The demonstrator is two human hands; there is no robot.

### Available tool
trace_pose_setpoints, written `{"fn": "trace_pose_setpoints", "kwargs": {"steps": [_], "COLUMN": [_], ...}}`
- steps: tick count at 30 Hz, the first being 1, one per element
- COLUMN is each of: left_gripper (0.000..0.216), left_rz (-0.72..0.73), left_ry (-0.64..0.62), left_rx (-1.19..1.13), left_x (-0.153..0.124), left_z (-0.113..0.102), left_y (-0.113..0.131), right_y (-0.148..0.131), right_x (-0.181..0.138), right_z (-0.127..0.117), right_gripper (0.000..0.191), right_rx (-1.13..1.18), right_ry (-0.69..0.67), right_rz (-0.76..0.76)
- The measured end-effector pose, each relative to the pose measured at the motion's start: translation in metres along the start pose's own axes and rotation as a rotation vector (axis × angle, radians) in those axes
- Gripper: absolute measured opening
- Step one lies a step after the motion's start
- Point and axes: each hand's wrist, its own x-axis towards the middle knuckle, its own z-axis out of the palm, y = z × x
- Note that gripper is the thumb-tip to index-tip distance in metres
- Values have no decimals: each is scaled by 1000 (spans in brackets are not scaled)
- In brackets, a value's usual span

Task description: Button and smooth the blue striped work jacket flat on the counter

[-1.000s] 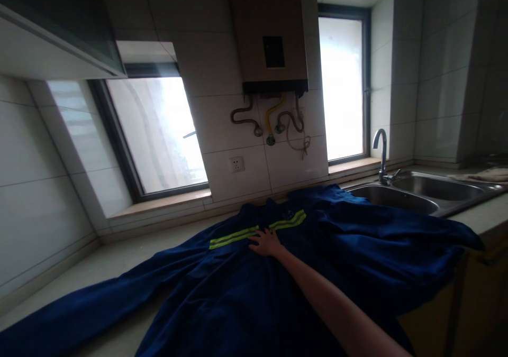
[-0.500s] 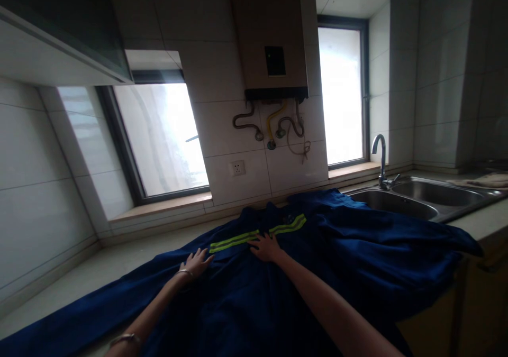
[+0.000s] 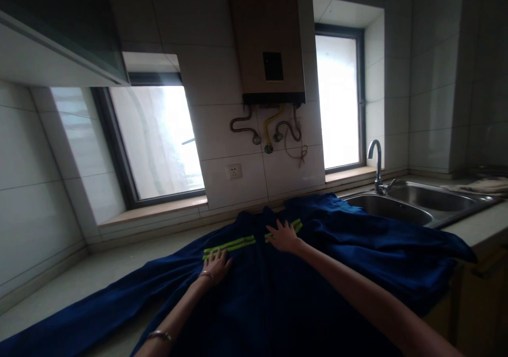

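Observation:
A dark blue work jacket [image 3: 278,293] with two yellow-green reflective stripes [image 3: 230,244] lies spread over the kitchen counter [image 3: 111,267]. One sleeve stretches off to the lower left. My left hand [image 3: 216,266] lies flat on the cloth just below the left stripe, fingers spread, a bracelet on the wrist. My right hand [image 3: 282,235] rests flat on the right stripe near the collar, fingers apart. Neither hand grips anything.
A steel double sink [image 3: 413,206] with a curved tap [image 3: 376,161] sits to the right; the jacket's edge reaches it. A water heater [image 3: 265,34] with hoses hangs on the tiled wall between two windows. A wall socket [image 3: 235,171] is below it.
My left hand came into view and slid right along the jacket to below the left stripe. My right hand moved up and right onto the right stripe.

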Motion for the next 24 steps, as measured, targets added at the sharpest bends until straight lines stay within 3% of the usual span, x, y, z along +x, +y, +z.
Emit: {"fn": "trace_pose_setpoints", "kwargs": {"steps": [3, 6, 12, 24], "left_gripper": [64, 67, 67, 62], "left_rz": [-43, -53, -42, 5], "left_ry": [-29, -44, -46, -30], "left_rx": [-35, -81, -99, -73], "left_x": [3, 6, 15, 56], "left_z": [3, 3, 2, 5], "left_y": [11, 16, 15, 17], "right_y": [14, 20, 33, 63], "right_x": [8, 14, 27, 74], "right_z": [2, 21, 56, 54], "right_gripper": [65, 69, 75, 75], "right_rx": [44, 79, 52, 96], "right_ry": [-89, -116, -79, -177], "right_rz": [75, 168, 232, 180]}}
